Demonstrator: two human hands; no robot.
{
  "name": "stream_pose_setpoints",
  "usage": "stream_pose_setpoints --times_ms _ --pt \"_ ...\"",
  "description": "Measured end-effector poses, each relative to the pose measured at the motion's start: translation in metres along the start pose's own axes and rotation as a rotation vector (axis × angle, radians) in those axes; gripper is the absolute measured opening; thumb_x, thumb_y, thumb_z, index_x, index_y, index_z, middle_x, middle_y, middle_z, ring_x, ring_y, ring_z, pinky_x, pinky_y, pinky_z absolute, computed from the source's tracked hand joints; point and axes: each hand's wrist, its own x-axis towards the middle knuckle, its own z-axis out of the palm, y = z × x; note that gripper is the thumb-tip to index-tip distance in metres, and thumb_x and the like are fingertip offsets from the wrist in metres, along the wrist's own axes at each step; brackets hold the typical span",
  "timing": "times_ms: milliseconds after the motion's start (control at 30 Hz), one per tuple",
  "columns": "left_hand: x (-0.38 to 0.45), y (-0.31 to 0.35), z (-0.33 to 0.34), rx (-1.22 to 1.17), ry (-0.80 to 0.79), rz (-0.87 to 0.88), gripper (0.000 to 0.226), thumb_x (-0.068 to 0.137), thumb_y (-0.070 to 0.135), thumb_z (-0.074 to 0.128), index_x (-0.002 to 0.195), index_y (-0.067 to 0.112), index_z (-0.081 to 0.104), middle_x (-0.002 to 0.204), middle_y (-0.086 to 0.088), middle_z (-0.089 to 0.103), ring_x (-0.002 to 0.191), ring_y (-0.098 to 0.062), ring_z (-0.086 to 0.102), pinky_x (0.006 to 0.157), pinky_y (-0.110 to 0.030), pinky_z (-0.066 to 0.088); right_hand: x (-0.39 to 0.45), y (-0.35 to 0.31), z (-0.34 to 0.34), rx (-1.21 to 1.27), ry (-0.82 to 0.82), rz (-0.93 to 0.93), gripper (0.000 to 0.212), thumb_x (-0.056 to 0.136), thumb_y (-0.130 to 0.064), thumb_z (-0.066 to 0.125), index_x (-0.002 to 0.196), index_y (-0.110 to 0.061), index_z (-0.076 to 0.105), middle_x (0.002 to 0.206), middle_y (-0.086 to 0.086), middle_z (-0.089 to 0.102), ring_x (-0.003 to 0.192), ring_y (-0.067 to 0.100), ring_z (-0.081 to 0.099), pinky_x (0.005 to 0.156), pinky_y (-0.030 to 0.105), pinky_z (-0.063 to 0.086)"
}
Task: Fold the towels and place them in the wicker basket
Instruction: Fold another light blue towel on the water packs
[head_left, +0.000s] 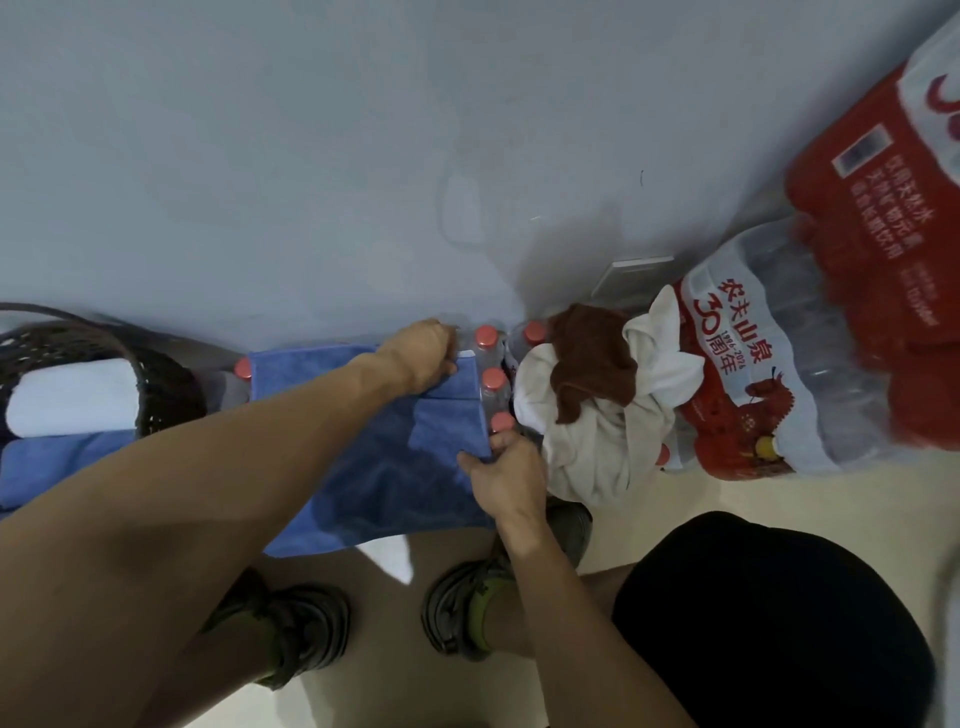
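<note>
The wicker basket (156, 384) is cut off by the left edge, as are the white towel (72, 397) and folded blue towel (57, 462) in it. The spread blue towel (374, 467) hides most of the bottles (491, 387) beneath. The red packs (878, 249) run off the right edge, blurred.

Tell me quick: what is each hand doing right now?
Left hand: closed on the blue towel's far right corner.
Right hand: pinching the blue towel's near right edge.

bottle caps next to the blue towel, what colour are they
Red bottle caps, clearest in the head view.
</note>
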Motion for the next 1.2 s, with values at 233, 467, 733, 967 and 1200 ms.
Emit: stream_pose_setpoints --times_ms 233,467,733,967,1200 --pt "0.003 -0.005 -0.014 -0.336 0.140 0.031 0.006 0.094 0.004 0.054 0.094 0.009 0.056 0.090 -0.008 0.060 0.082 -0.020 0.051 0.065 -0.019 0.032 -0.002 0.001 -0.004 -0.098 -0.060 -0.003 0.027 0.085 -0.031 0.068 0.100 -0.008 0.064 0.098 0.006 0.069 0.093 0.025 0.065 0.076 0.034 0.055" --pt "0.013 -0.011 -0.018 -0.415 0.203 -0.004 0.014 0.091 -0.001 0.057 0.089 0.013 0.057 0.088 -0.004 0.062 0.084 -0.019 0.056 0.073 -0.022 0.042 -0.009 0.024 -0.022 -0.231 -0.269 0.084 0.022 0.078 -0.027 0.076 0.085 -0.011 0.062 0.085 0.005 0.068 0.082 0.026 0.066 0.072 0.038 0.057" --pt "0.021 -0.010 -0.009 -0.352 0.230 -0.022 0.021 0.093 0.006 0.056 0.107 0.003 0.072 0.114 -0.013 0.070 0.107 -0.028 0.063 0.092 -0.026 0.046 -0.019 0.058 -0.023 -0.132 -0.238 0.172 0.020 0.072 -0.009 0.080 0.070 -0.012 0.061 0.073 0.001 0.065 0.072 0.022 0.062 0.063 0.029 0.048" --pt "0.023 -0.014 -0.008 -0.370 0.235 -0.077 0.020 0.095 0.010 0.052 0.106 0.005 0.067 0.109 -0.017 0.069 0.103 -0.032 0.063 0.090 -0.030 0.047 -0.025 0.066 -0.018 0.167 -0.319 -0.029 0.002 0.074 -0.007 0.063 0.075 -0.007 0.064 0.085 0.016 0.067 0.084 0.037 0.065 0.078 0.047 0.055" --pt "0.024 -0.015 -0.007 -0.334 0.206 -0.001 0.022 0.094 0.009 0.052 0.111 0.001 0.064 0.113 -0.020 0.067 0.105 -0.035 0.061 0.090 -0.035 0.046 -0.029 0.076 -0.026 -0.060 -0.246 0.071 0.020 0.087 -0.028 0.069 0.076 -0.014 0.062 0.067 -0.003 0.063 0.059 0.009 0.058 0.057 0.026 0.046"
